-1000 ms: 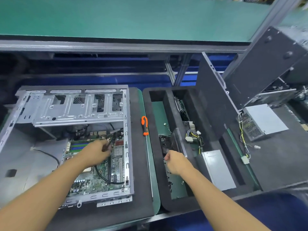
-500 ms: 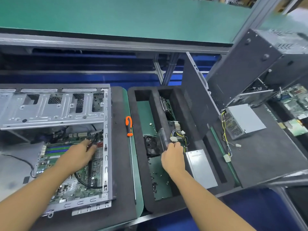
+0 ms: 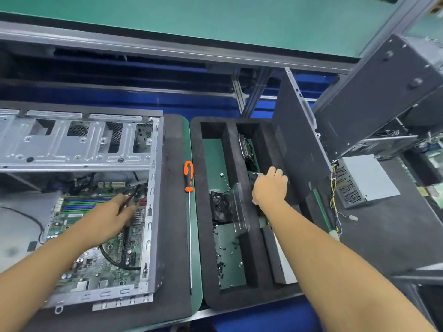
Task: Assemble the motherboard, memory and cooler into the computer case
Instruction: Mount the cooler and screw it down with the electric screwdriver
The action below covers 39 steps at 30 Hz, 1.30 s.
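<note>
The motherboard (image 3: 112, 257) lies flat in the open computer case (image 3: 72, 149), on the left of the worktop (image 3: 177, 264). The left hand (image 3: 105, 221) rests on it, with its fingers (image 3: 123, 203) curled round a black cable (image 3: 132, 193). To the right sits a black foam tray (image 3: 239, 298) with the cooler (image 3: 219, 207) inside. The right hand (image 3: 271, 188) reaches into the next slot. Its fingers point down out of sight, so I cannot tell if they hold anything. An orange screwdriver (image 3: 188, 176) lies between the case and the tray.
</note>
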Available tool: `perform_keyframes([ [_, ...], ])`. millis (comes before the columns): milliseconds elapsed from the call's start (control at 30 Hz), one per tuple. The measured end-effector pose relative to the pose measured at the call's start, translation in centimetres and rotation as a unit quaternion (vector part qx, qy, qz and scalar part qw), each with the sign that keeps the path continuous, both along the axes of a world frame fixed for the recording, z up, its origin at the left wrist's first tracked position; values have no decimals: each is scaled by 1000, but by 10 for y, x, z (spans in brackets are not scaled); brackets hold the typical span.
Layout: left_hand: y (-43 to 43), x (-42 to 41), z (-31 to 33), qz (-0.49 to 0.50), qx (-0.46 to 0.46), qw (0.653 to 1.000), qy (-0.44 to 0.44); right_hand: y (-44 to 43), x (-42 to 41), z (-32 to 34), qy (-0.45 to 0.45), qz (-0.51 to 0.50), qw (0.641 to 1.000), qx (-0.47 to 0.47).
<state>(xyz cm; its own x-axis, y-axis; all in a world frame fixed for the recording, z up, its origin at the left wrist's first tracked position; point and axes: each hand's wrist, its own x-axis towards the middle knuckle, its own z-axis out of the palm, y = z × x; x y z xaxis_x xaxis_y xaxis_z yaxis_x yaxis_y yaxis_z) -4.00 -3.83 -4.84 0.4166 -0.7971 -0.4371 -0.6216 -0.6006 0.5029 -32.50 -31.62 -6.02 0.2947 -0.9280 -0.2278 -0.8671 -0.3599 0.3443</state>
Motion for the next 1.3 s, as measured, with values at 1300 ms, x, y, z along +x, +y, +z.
perform_keyframes([
  [1300,24,42,30,32,63,996,58,-65,17,-30,-162,-196,939,231],
])
